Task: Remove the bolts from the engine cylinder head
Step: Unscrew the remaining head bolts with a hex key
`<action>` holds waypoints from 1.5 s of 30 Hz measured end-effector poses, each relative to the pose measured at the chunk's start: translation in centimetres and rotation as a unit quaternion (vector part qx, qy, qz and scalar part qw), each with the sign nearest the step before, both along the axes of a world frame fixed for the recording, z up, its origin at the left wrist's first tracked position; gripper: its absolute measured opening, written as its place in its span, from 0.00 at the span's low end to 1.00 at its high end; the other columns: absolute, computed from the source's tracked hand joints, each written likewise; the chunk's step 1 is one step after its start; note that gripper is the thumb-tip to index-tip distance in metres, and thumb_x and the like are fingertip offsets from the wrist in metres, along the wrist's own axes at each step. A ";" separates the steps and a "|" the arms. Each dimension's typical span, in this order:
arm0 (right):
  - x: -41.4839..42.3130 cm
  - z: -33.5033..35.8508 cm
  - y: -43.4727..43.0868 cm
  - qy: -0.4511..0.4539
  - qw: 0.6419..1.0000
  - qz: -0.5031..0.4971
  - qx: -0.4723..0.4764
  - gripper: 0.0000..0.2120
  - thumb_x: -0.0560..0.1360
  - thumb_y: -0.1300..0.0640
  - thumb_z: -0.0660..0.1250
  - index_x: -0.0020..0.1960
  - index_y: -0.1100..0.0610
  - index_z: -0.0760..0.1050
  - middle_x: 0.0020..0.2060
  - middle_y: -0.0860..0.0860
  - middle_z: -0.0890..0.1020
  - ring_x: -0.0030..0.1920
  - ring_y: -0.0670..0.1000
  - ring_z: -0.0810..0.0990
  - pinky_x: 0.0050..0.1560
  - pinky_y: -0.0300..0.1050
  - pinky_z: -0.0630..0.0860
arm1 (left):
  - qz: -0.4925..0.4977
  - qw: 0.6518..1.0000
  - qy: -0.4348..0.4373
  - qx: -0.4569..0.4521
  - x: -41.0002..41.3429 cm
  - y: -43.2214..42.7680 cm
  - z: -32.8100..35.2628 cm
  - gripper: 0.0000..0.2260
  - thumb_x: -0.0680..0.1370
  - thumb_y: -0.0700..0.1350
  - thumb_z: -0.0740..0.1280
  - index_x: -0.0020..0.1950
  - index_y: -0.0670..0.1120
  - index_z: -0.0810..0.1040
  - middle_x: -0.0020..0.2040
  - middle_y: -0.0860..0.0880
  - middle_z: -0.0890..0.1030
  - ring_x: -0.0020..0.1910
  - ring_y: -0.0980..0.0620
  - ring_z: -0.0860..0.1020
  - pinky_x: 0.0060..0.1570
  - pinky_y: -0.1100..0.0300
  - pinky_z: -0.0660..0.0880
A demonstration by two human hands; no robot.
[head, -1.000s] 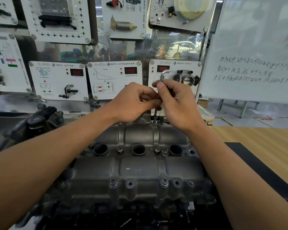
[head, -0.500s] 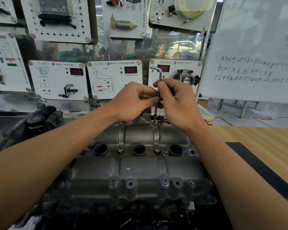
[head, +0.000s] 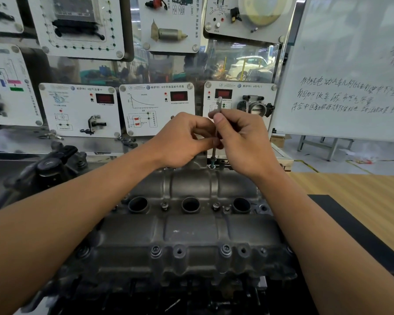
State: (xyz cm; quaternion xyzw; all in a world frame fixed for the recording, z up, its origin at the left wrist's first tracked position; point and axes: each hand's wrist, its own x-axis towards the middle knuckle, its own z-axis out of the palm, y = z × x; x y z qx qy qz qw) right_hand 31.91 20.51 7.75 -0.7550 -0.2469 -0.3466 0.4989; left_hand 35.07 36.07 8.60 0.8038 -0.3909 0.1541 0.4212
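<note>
A dark grey cylinder head (head: pixel 187 230) lies across the bench in front of me. An L-shaped hex key (head: pixel 215 147) stands upright with its tip in a bolt (head: pixel 212 160) on the head's far edge. My left hand (head: pixel 182 142) and my right hand (head: pixel 241 142) both pinch the key's shaft between thumb and fingers. The bolt's head stands a little above the casting. More bolts sit along the near edge (head: pixel 156 251) and between the round ports (head: pixel 216 206).
A board of white instrument panels (head: pixel 156 108) stands right behind the head. A whiteboard (head: pixel 350 69) with handwriting stands at the right. A wooden tabletop (head: pixel 359 192) with a black mat (head: pixel 341 221) lies to the right. A dark engine part (head: pixel 52 167) sits at the left.
The hex key has turned: its short arm pointed right, then left, and now points away from me. Both hands stay on the shaft.
</note>
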 end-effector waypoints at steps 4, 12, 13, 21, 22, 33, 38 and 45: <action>-0.2 0.0 0.1 -0.013 1.000 0.008 0.001 0.09 0.80 0.61 0.65 0.47 0.63 0.83 0.38 0.56 0.85 0.40 0.51 0.82 0.42 0.44 0.79 | 0.033 0.999 -0.024 -0.020 0.1 -0.4 -0.1 0.10 0.73 0.42 0.76 0.49 0.37 0.82 0.43 0.39 0.84 0.43 0.43 0.82 0.49 0.47 0.78; 0.4 0.1 0.1 -0.004 1.000 -0.030 -0.005 0.15 0.80 0.59 0.67 0.35 0.64 0.76 0.27 0.52 0.75 0.29 0.44 0.70 0.33 0.36 0.68 | 0.016 0.997 0.026 0.075 0.2 -0.2 0.0 0.12 0.73 0.44 0.75 0.54 0.43 0.81 0.47 0.45 0.83 0.47 0.49 0.80 0.47 0.59 0.77; 0.4 0.2 0.1 -0.002 0.999 -0.037 -0.012 0.18 0.80 0.58 0.66 0.35 0.67 0.74 0.26 0.56 0.72 0.29 0.45 0.67 0.32 0.37 0.65 | 0.027 0.991 0.032 0.130 0.2 -0.2 0.0 0.10 0.74 0.44 0.75 0.53 0.43 0.81 0.46 0.46 0.83 0.46 0.49 0.80 0.48 0.57 0.77; 0.6 0.7 0.2 -0.043 0.998 -0.043 0.014 0.16 0.81 0.58 0.65 0.37 0.65 0.75 0.25 0.54 0.70 0.29 0.43 0.65 0.32 0.37 0.65 | 0.044 0.979 0.030 0.196 0.4 -0.3 -0.1 0.04 0.74 0.47 0.75 0.43 0.50 0.81 0.38 0.52 0.80 0.35 0.59 0.74 0.36 0.66 0.68; 0.4 0.7 0.1 -0.057 0.997 -0.044 0.037 0.16 0.81 0.58 0.65 0.39 0.68 0.76 0.27 0.58 0.72 0.30 0.43 0.67 0.32 0.36 0.65 | 0.039 0.979 0.032 0.196 0.5 -0.3 -0.2 0.05 0.74 0.47 0.75 0.42 0.51 0.80 0.38 0.54 0.79 0.34 0.60 0.73 0.36 0.68 0.67; -0.4 4.2 1.2 -0.042 0.996 -0.058 -0.051 0.14 0.82 0.56 0.61 0.45 0.63 0.80 0.31 0.54 0.77 0.31 0.49 0.73 0.33 0.45 0.70 | -0.019 0.978 0.033 0.204 -0.3 1.4 0.9 0.16 0.78 0.42 0.70 0.65 0.49 0.78 0.60 0.54 0.82 0.57 0.59 0.78 0.62 0.62 0.73; -0.3 8.0 1.1 -0.080 0.991 -0.076 0.071 0.15 0.81 0.53 0.61 0.38 0.51 0.77 0.28 0.52 0.71 0.31 0.50 0.68 0.33 0.47 0.65 | 0.011 0.948 -0.050 0.315 0.7 -0.2 0.9 0.08 0.78 0.49 0.70 0.55 0.50 0.83 0.45 0.64 0.78 0.43 0.66 0.75 0.46 0.71 0.66; 0.0 6.3 1.0 -0.048 0.995 -0.080 -0.020 0.17 0.82 0.57 0.61 0.41 0.68 0.78 0.28 0.52 0.72 0.30 0.47 0.68 0.33 0.43 0.65 | 0.022 0.963 -0.035 0.266 0.9 0.2 0.6 0.15 0.75 0.54 0.73 0.58 0.48 0.80 0.49 0.56 0.83 0.47 0.62 0.78 0.50 0.65 0.73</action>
